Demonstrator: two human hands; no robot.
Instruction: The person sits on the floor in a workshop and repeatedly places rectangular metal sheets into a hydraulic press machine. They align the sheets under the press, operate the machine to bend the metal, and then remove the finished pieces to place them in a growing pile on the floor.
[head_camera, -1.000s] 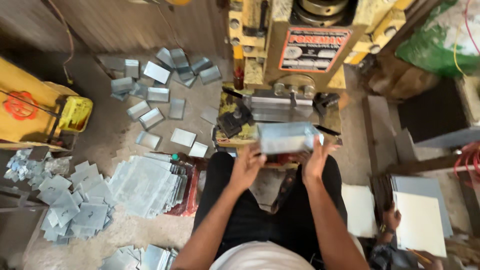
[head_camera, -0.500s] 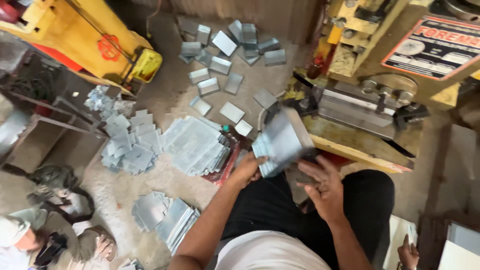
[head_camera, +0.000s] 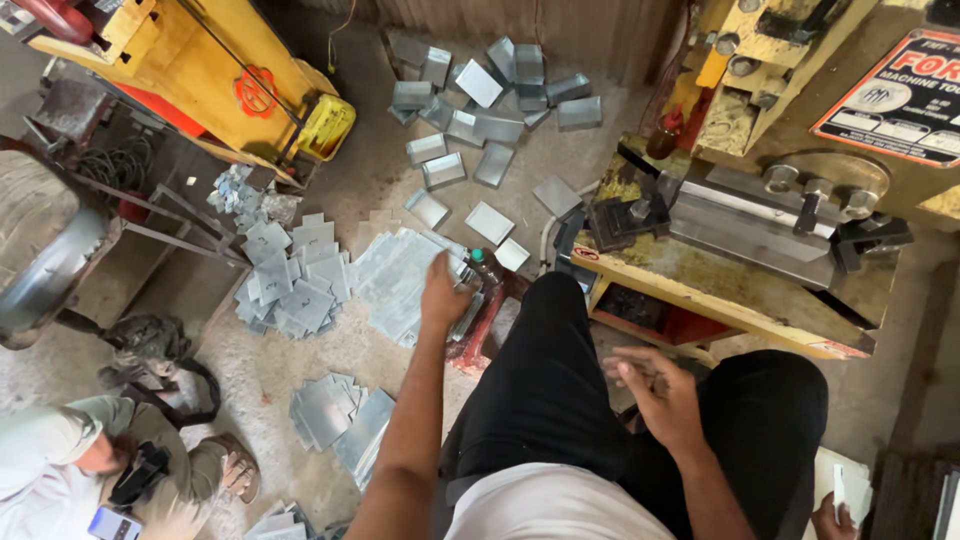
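I sit with black trousers (head_camera: 560, 400) facing a yellow press machine (head_camera: 740, 270). My left hand (head_camera: 445, 292) reaches down to the floor and lies on the right edge of a stack of flat grey metal sheets (head_camera: 395, 280); its fingers are hidden behind the back of the hand. My right hand (head_camera: 655, 392) hovers over my lap with fingers apart and nothing in it. The press's steel die bar (head_camera: 750, 215) has no sheet on it.
Several bent metal trays (head_camera: 490, 90) lie scattered on the floor at the top. Notched sheet blanks (head_camera: 290, 280) and another pile (head_camera: 340, 420) lie left. A yellow machine (head_camera: 230, 90) stands upper left. Another person (head_camera: 70, 470) crouches lower left. A small bottle (head_camera: 480, 262) stands by the stack.
Both hands held a metal sheet piece in front of the press; that piece has left my hands. My left hand moved down to the floor stack, and my view swung left.
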